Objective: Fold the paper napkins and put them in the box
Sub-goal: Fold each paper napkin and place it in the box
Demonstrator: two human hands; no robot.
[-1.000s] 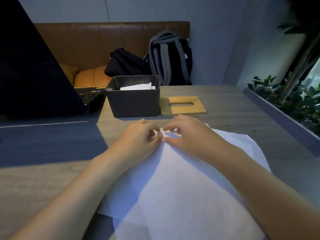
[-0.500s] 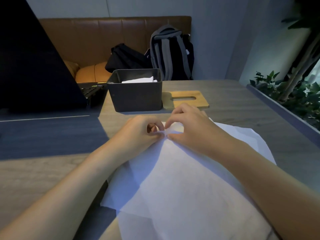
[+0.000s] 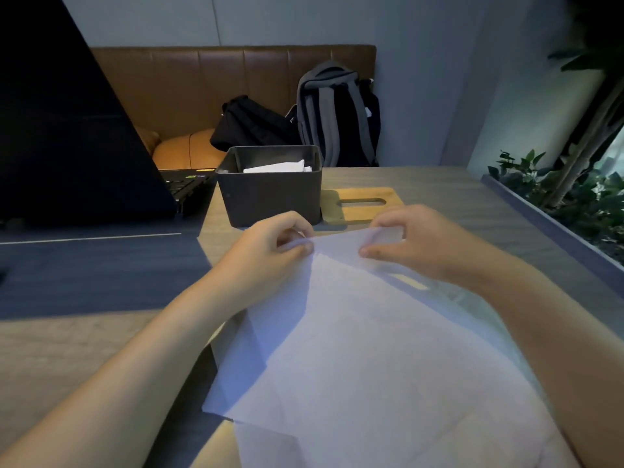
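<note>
We pinch the far edge of the top napkin (image 3: 371, 332) with both hands, left hand (image 3: 270, 251) and right hand (image 3: 415, 244), while the box (image 3: 270, 197) stands on the bench (image 3: 439, 184) directly beyond, nearer the left hand.

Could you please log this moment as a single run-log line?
left hand: pinches napkin far edge | right hand: pinches same edge | box: holds folded napkins | lid: beside box

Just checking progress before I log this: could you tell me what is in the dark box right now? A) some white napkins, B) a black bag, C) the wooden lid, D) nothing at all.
A: white folded napkins show above the rim of the dark box, while the wooden lid lies beside it.
</note>
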